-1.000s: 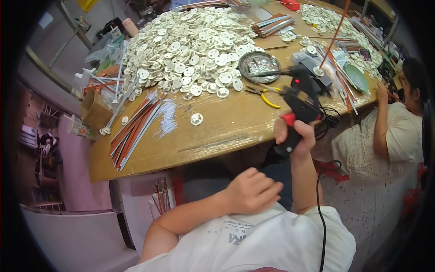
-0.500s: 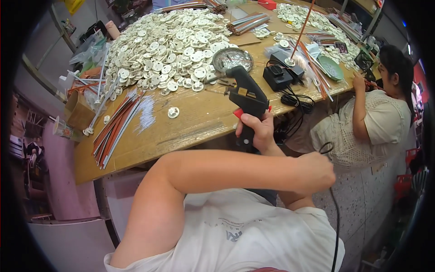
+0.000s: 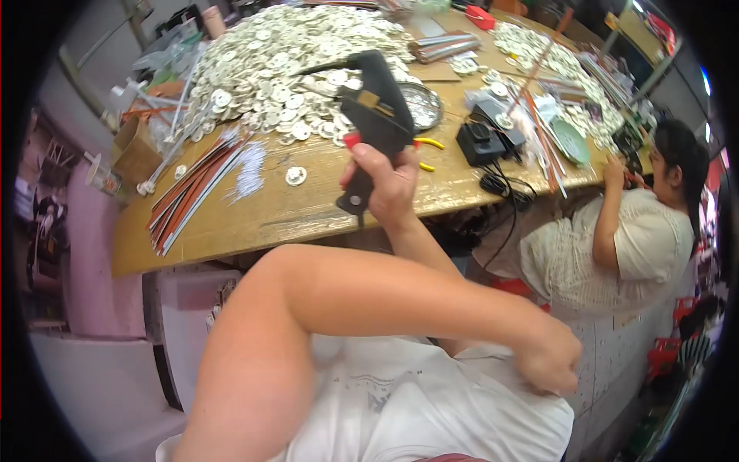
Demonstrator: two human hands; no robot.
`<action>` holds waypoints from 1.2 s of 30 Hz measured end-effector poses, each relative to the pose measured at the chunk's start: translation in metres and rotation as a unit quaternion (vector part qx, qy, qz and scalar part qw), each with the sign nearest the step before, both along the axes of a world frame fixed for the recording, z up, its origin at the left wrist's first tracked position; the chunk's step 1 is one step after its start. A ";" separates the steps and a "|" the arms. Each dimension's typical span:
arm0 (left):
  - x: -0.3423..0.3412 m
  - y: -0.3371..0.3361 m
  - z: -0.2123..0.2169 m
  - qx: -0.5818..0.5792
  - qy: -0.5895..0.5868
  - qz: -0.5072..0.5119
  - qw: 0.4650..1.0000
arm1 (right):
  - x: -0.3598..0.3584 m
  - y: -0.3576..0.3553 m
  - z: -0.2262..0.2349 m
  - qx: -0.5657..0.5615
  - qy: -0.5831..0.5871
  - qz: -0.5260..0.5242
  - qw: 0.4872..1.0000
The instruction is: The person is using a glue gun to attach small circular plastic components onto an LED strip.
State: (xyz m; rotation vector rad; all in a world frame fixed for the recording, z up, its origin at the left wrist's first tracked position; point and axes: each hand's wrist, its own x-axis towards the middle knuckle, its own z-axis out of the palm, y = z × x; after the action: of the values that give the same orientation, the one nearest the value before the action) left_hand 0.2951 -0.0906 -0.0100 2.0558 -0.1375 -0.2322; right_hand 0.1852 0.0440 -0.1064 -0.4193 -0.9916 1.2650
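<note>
My right hand [image 3: 391, 181] grips a black hot glue gun [image 3: 377, 108] with a red trigger, raised over the table's near edge. The gun's nozzle side points left, in front of the pile of white round plastic pieces [image 3: 265, 77]. Across my body to the right reaches my left forearm, passing over my right arm. My left hand [image 3: 548, 358] is closed at the right side of my shirt; its fingers are mostly turned away, so what they hold, if anything, is hidden. One loose white round piece [image 3: 295, 176] lies on the table [image 3: 331, 200].
Brown and white strips [image 3: 202, 189] lie at the left. Yellow-handled pliers [image 3: 429, 144] and a round metal dish [image 3: 427, 108] sit behind the gun. A black power adapter [image 3: 479, 144] with coiled cord and a green dish [image 3: 570, 141] stand right. Another person [image 3: 608, 231] sits there.
My right hand has lifted the glue gun up and to the left. My left hand has moved down, and the black cord that hung from it no longer shows there.
</note>
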 end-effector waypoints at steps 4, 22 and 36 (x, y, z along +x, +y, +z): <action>-0.098 0.011 -0.028 0.071 -0.241 0.174 0.952 | 0.028 0.004 -0.007 0.003 -0.031 -0.034 0.999; -0.330 0.105 -0.133 0.445 -0.069 0.726 0.519 | 0.081 0.000 -0.055 -0.095 -0.111 0.023 0.989; -0.318 0.060 -0.139 0.388 -0.106 0.705 0.584 | 0.080 -0.008 -0.063 -0.074 -0.205 -0.029 0.975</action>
State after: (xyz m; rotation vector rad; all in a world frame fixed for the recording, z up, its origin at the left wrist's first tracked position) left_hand -0.0228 -0.0307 -0.1486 2.3057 1.7021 1.1446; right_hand 0.2654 0.0361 -0.1692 -0.8454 -1.2224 1.2282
